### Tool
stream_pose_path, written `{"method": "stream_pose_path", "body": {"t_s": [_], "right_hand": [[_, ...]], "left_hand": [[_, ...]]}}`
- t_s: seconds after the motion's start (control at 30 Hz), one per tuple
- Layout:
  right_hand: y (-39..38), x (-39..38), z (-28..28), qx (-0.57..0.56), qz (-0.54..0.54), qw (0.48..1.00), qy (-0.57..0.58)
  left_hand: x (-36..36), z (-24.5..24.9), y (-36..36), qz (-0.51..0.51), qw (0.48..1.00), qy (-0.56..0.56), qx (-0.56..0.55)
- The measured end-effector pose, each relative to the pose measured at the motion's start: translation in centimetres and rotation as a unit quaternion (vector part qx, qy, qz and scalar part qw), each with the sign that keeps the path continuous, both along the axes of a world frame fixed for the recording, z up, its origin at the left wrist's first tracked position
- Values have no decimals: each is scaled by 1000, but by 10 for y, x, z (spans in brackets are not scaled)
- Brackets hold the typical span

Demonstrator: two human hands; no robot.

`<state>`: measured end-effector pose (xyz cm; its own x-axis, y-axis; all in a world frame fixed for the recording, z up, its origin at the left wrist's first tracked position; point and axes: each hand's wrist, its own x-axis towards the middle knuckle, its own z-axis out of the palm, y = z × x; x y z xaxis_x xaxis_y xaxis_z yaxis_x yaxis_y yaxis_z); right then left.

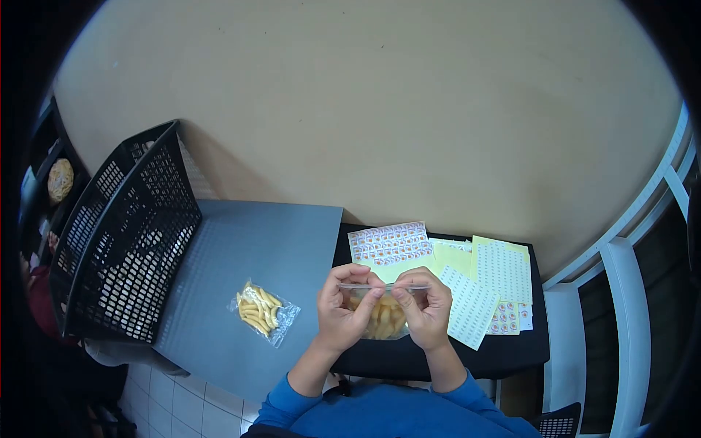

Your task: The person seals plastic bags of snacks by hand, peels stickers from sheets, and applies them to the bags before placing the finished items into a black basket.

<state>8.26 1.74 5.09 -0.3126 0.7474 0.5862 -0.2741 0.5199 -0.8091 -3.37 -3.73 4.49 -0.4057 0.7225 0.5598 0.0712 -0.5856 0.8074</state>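
Observation:
Between both hands hangs a clear plastic bag (385,321) with pale yellow stick-shaped snacks inside. My left hand (349,306) pinches its top edge on the left, thumb against the film. On the right, my right hand (423,306) grips the same edge between thumb and fingers. The bag is held over the black table, in front of the sticker sheets. Another clear bag of similar snacks (259,308) lies flat on the grey tabletop (226,255), left of my hands.
Sheets of round stickers (391,242) and yellow sheets with small printed labels (471,306) overlap on the black table (511,354). A large black perforated crate (139,241) stands tilted at the left. Behind it part of a person in a dark red sleeve (42,296) shows. White metal framing (628,321) is at the right.

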Motion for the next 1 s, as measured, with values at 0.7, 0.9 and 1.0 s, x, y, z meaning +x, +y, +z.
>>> {"method": "stream_pose_path", "body": {"t_s": [0.7, 0.9, 1.0], "right_hand": [[10, -19, -4, 13, 76, 997, 6], [14, -29, -13, -16, 96, 995, 24], [17, -30, -14, -6, 73, 997, -12]], "left_hand": [[-20, 7, 6, -18, 999, -14, -24], [-24, 2, 8, 37, 999, 2, -36], [-23, 1, 11, 46, 998, -11, -42]]}}
